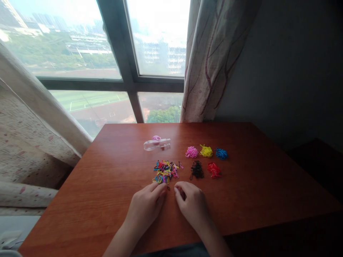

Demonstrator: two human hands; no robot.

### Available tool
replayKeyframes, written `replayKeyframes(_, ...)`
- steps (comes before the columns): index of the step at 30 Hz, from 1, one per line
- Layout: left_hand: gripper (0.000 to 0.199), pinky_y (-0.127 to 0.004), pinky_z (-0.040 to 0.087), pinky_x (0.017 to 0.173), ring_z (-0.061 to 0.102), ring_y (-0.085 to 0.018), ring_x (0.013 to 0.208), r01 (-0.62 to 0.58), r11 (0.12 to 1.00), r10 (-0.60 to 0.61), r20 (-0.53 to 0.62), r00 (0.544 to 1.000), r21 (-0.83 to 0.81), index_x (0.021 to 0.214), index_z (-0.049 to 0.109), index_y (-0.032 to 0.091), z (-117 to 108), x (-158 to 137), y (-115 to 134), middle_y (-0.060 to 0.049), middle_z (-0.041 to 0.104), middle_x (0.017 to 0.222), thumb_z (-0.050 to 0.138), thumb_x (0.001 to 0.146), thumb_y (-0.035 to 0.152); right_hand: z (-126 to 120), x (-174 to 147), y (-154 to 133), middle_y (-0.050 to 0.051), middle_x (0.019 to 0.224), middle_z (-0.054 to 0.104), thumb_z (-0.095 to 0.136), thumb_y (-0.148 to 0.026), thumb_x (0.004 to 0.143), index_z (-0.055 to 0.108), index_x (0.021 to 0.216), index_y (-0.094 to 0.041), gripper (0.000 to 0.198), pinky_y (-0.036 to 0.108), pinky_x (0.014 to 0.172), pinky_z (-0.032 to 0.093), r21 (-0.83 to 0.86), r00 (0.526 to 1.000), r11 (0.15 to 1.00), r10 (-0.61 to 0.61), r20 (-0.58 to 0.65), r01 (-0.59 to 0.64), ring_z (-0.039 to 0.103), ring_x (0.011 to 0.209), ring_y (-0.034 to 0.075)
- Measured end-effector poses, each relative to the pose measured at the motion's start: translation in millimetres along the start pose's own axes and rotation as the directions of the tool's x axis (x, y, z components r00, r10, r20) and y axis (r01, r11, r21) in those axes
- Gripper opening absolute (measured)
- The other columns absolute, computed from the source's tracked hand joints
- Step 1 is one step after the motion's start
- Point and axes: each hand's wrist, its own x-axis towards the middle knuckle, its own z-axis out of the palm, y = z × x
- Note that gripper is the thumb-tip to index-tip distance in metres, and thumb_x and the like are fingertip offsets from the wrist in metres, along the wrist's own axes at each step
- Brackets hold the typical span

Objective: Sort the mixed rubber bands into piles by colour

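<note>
A mixed pile of small coloured rubber bands (166, 171) lies on the table in front of my hands. My left hand (147, 201) rests at the near edge of this pile, its fingers curled together; what they hold, if anything, is hidden. Right beside its fingertips is a single dark rubber band (168, 188). My right hand (193, 201) is just to the right, with thumb and index finger bent toward each other in a pinch. Nothing can be made out between those fingertips. Sorted heaps of black rubber bands (197, 169) and red rubber bands (214, 170) lie beyond the right hand.
Farther back are heaps of pink bands (192, 152), yellow bands (206, 151) and blue bands (221, 154). A clear plastic bottle-like container (154, 144) with a pink piece (156, 137) lies behind the mixed pile. The brown table (107, 178) meets a window and curtains (203, 60).
</note>
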Motion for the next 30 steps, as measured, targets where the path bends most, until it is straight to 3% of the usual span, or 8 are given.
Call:
replayKeyframes(4,0.021,-0.026,0.05,0.063,0.068,-0.02,0.076,-0.061,0.992,0.051,0.086,0.995,0.113,0.102,0.065,0.025,-1,12,5,-0.003,0.07,0.089,0.046,0.096,0.022,1,0,2,0.0,0.073,0.067,0.052,-0.014,0.088,0.064,0.083,-0.022,0.015,0.026,0.063,0.039,-0.002,1.0,1.0,-0.009,-0.005,0.009,0.061,0.067,0.016)
replayKeyframes(9,0.017,-0.024,0.046,0.06,0.066,-0.018,0.072,-0.096,0.993,0.086,0.135,0.987,0.071,0.081,0.062,0.022,-6,24,8,-0.003,0.068,0.083,0.05,0.091,0.015,0,-1,1,0.0,0.074,0.067,0.054,-0.012,0.087,0.064,0.083,-0.022,0.015,0.025,0.063,0.039,-0.005,1.0,1.0,-0.023,-0.002,0.023,0.062,0.068,0.016)
replayKeyframes(16,0.017,-0.022,0.046,0.064,0.067,-0.016,0.076,-0.05,0.993,0.054,0.038,0.998,-0.107,0.092,0.066,0.024,-13,57,22,-0.002,0.072,0.089,0.049,0.092,0.02,-5,-12,-3,0.0,0.076,0.067,0.052,-0.011,0.088,0.061,0.081,-0.022,0.016,0.025,0.066,0.037,-0.035,0.997,0.998,-0.049,0.063,0.052,0.061,0.073,0.017)
replayKeyframes(24,0.013,-0.025,0.043,0.058,0.066,-0.018,0.068,-0.108,0.983,0.125,0.112,0.986,-0.147,0.084,0.07,0.024,-2,125,67,-0.002,0.073,0.08,0.057,0.084,0.02,-6,-12,-4,0.0,0.076,0.066,0.055,-0.012,0.083,0.06,0.079,-0.022,0.012,0.025,0.061,0.034,-0.123,0.996,0.992,-0.01,0.083,0.02,0.062,0.072,0.017)
replayKeyframes(30,0.017,-0.026,0.043,0.059,0.067,-0.019,0.07,-0.105,0.979,0.127,0.116,0.985,-0.174,0.082,0.071,0.024,9,133,69,-0.003,0.074,0.081,0.055,0.086,0.02,-6,-11,-3,0.0,0.077,0.068,0.056,-0.01,0.083,0.062,0.08,-0.022,0.013,0.025,0.063,0.035,-0.068,0.997,0.997,-0.016,0.081,0.021,0.063,0.074,0.017)
